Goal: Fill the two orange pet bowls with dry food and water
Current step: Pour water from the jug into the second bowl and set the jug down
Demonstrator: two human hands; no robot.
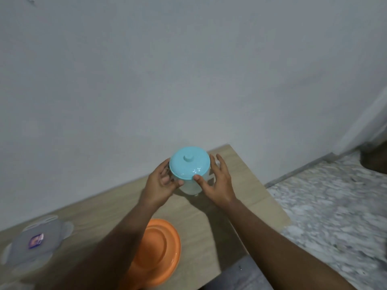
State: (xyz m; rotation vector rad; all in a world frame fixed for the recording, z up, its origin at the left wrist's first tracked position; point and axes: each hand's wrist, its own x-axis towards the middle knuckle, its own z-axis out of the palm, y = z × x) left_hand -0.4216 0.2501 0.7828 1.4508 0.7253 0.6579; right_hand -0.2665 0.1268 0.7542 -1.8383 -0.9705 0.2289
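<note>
A translucent white jug (190, 188) with a turquoise knobbed lid (189, 165) stands on the wooden table (240, 206) near its far right corner. My left hand (162, 183) wraps its left side, fingers curled against the wall. My right hand (217, 181) rests on the right side, thumb pressed to the lid's rim, fingers spread. One orange bowl (159, 250) sits near the front edge, partly hidden under my left forearm. A second orange bowl is not visible.
A grey clip-lock container lid (35, 241) with a small sticker lies at the table's left. The white wall stands right behind the table. Speckled stone floor (335, 206) lies to the right, past the table's edge.
</note>
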